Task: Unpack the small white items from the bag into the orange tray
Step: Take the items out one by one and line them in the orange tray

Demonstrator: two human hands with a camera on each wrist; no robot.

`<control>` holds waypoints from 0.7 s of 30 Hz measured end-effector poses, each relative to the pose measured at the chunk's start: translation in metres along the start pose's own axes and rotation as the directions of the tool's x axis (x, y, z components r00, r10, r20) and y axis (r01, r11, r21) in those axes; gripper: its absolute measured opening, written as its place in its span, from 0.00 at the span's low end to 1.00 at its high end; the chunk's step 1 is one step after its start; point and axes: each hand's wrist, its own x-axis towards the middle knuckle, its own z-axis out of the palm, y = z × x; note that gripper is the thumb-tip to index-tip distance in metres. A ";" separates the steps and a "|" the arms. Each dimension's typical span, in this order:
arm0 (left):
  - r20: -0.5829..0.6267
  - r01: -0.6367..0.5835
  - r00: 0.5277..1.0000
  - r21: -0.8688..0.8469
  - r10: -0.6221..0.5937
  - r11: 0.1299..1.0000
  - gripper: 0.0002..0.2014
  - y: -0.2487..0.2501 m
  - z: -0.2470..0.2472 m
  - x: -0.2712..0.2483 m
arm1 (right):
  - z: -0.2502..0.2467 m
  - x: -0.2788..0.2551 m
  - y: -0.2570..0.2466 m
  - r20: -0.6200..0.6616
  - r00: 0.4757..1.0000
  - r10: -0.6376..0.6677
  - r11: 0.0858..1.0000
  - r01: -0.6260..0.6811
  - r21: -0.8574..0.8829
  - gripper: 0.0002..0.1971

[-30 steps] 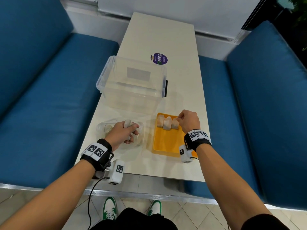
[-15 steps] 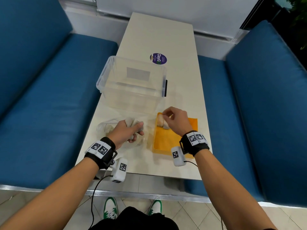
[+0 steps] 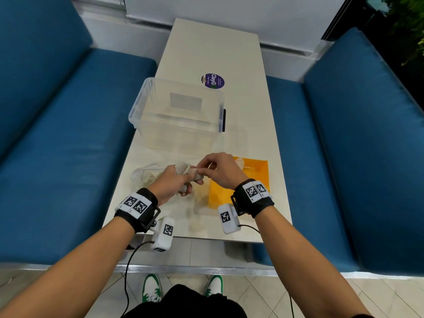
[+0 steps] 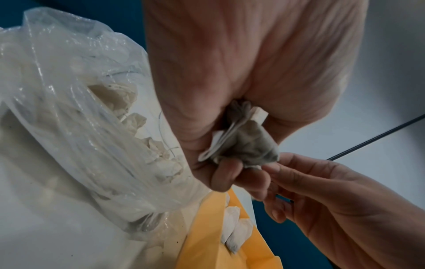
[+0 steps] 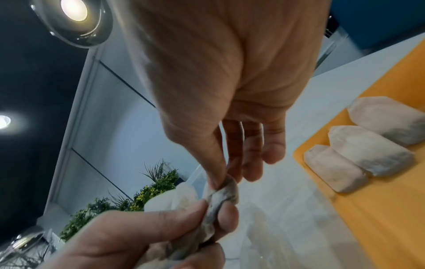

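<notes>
Left hand clutches white sachets; right hand fingers pinch one sachet's protruding end

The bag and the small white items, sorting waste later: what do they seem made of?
The bag: thin clear plastic film, glossy, by its crinkles and highlights. The small white items: matte, fibrous paper or mesh sachets, probably tea bags; dark filling shows through, and the one the hands pinch has string and tag.
</notes>
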 end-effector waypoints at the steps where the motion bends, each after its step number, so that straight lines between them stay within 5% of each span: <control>1: -0.004 0.002 1.000 0.000 -0.002 1.000 0.10 -0.001 -0.001 0.000 | 0.000 0.000 0.000 -0.015 1.000 0.011 1.000 -0.010 0.013 0.03; 6: -0.071 0.011 0.997 -0.017 -0.012 1.000 0.11 -0.003 -0.001 0.001 | 0.001 -0.003 -0.001 -0.107 0.992 0.064 0.991 -0.050 0.123 0.01; 9: -0.196 -0.009 0.981 -0.015 0.006 1.000 0.12 -0.003 0.001 0.003 | 0.000 -0.007 -0.002 -0.056 0.990 0.126 0.959 -0.107 0.262 0.02; 11: -0.267 -0.014 0.964 -0.021 0.008 1.000 0.12 -0.003 0.000 0.005 | -0.001 -0.008 -0.002 -0.023 0.992 0.122 0.973 -0.115 0.202 0.05; 14: -0.247 -0.016 0.969 0.030 0.023 0.999 0.11 -0.001 -0.001 0.004 | 0.000 -0.007 -0.003 -0.031 0.997 0.065 0.996 -0.063 0.059 0.11; 21: -0.251 -0.006 0.968 0.004 0.007 1.000 0.13 -0.002 -0.002 0.006 | 0.003 -0.003 -0.001 -0.165 0.978 0.126 0.978 -0.094 0.185 0.03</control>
